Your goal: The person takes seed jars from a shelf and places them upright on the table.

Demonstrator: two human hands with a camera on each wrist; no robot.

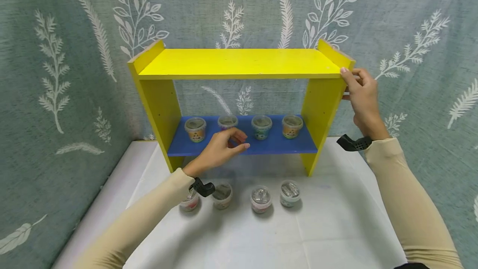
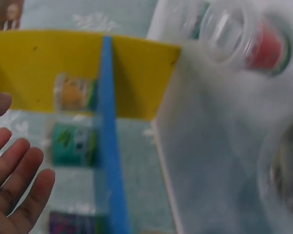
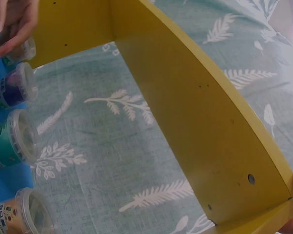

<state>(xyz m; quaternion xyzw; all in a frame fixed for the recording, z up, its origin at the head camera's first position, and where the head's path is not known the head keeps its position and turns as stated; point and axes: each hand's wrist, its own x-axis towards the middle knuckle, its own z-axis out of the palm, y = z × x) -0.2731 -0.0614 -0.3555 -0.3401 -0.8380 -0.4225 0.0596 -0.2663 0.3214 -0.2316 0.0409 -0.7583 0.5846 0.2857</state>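
Observation:
A yellow shelf unit [image 1: 239, 62] with a blue lower board [image 1: 239, 147] stands on the table. My right hand [image 1: 364, 94] grips its upper right corner, the thumb at the front and the fingers partly hidden behind the side panel. Before the blue board, my left hand [image 1: 224, 146] hovers with loosely bent fingers and nothing between them. Lidded cups stand in a row on the board: an orange-labelled cup [image 1: 195, 132], a purple-labelled cup [image 1: 228, 122] partly behind the left hand, a teal-labelled cup [image 1: 261, 128] and another orange-labelled cup [image 1: 292, 128].
More clear-lidded cups stand on the white table in front of the unit, among them a cup [image 1: 260, 199] near the middle and a cup [image 1: 289, 193] to its right. The left wrist partly covers a red-labelled cup [image 1: 189, 203]. A leaf-patterned curtain [image 1: 261, 11] hangs behind.

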